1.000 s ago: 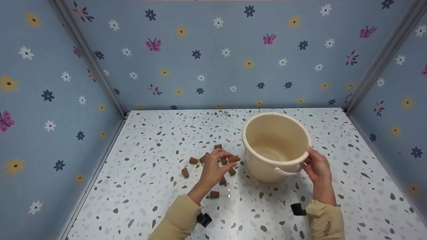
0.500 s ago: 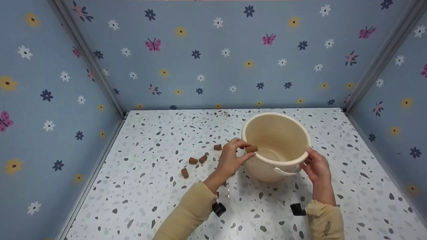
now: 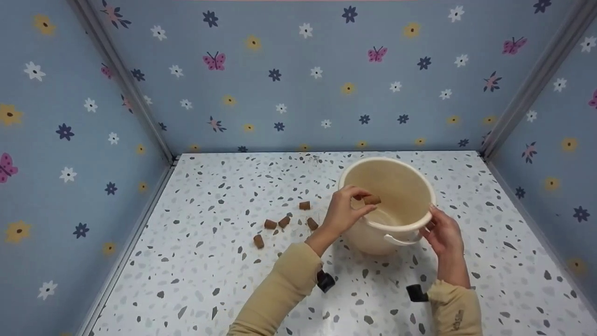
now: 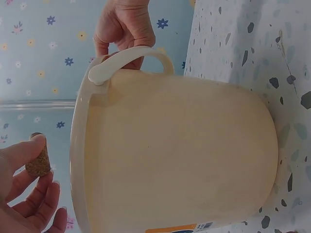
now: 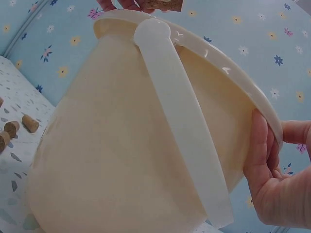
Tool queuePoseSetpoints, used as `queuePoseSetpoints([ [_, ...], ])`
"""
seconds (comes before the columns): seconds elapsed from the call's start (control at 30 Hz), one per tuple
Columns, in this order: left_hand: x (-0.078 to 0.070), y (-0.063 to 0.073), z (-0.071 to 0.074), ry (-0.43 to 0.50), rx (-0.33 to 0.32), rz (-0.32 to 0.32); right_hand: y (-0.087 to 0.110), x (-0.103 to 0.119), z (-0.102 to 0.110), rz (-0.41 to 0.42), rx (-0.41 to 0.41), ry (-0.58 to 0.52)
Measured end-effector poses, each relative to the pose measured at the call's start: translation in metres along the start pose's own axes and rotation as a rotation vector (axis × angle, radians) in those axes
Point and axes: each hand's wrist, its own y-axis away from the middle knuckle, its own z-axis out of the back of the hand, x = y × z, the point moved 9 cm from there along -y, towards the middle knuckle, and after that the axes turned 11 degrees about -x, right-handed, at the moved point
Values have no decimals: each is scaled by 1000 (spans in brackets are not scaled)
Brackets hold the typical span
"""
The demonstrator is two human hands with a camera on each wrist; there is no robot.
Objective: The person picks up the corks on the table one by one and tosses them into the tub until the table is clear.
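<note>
The left hand (image 3: 344, 209) pinched a cork (image 3: 372, 199) over the bucket (image 3: 368, 240), above its rim (image 3: 401, 228).
The right hand (image 3: 445, 233) gripped that rim at four o'clock; the mouth (image 3: 396, 186) gaped toward one o'clock, and loose corks (image 3: 270, 224) lay around nine.

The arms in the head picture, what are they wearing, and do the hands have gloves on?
The left sleeve and right sleeve are long and tan. The right one has small dark lettering. A black piece sticks out at the left cuff and another at the right. The left hand and right hand wear no gloves.
</note>
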Motion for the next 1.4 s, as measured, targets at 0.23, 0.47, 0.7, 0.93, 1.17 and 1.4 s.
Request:
queuePoseSetpoints([
  [0.23, 2, -6, -16, -29, 41, 59, 2, 1, 0, 0, -4, -2],
  [0.47, 8, -7, -20, -37, 39, 137, 1, -1, -1, -32, -16, -6],
  [0.7, 5, -4, -15, -11, 23, 118, 1, 0, -1, -19, -7, 8],
  [0.93, 2, 4, -6, -28, -1, 65, 0, -1, 2, -32, -30, 2],
  [1.17, 1, 11, 8, -38, -44, 15, 1, 0, 0, -4, 0, -2],
  [1.4, 5, 18, 23, -36, -54, 39, 2, -1, 1, -35, -27, -23],
])
